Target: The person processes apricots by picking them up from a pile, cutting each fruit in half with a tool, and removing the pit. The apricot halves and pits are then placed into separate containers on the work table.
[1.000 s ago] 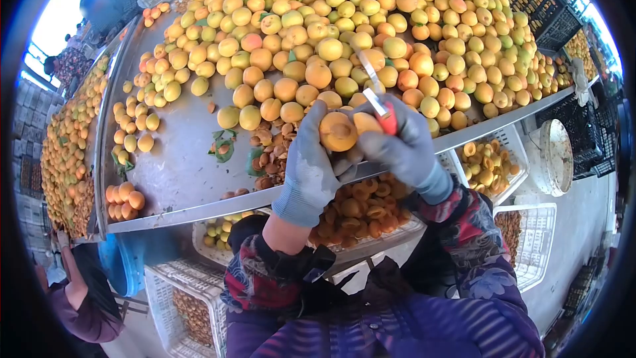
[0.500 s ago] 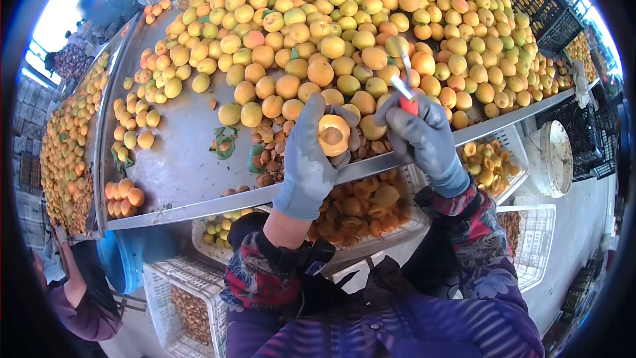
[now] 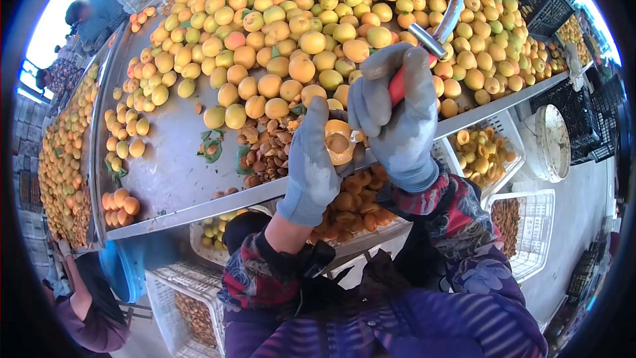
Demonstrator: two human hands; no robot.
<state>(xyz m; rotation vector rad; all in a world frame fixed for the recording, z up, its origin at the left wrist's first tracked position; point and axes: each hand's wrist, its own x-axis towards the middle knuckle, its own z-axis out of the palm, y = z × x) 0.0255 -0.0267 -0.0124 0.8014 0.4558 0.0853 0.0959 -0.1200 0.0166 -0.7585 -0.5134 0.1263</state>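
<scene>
My left hand, in a grey-blue glove, is closed round an opened apricot, its hollow orange inside facing up. Beside it, my right hand, also gloved, grips the red handle of a curved metal tool, whose blade points up and away over the fruit. The fingers of my right hand are close to the apricot; whether they touch it I cannot tell. Whole apricots are heaped on the metal table, and brown pits lie left of my left hand.
Below the table edge are a crate of apricot halves, another crate at right, and a white bucket. Crates of pits stand lower down. A blue bin and a co-worker's arm are at left.
My right hand has moved left and closer to my left hand, and the tool has turned so its curved blade shows upward. The view has shifted slightly.
</scene>
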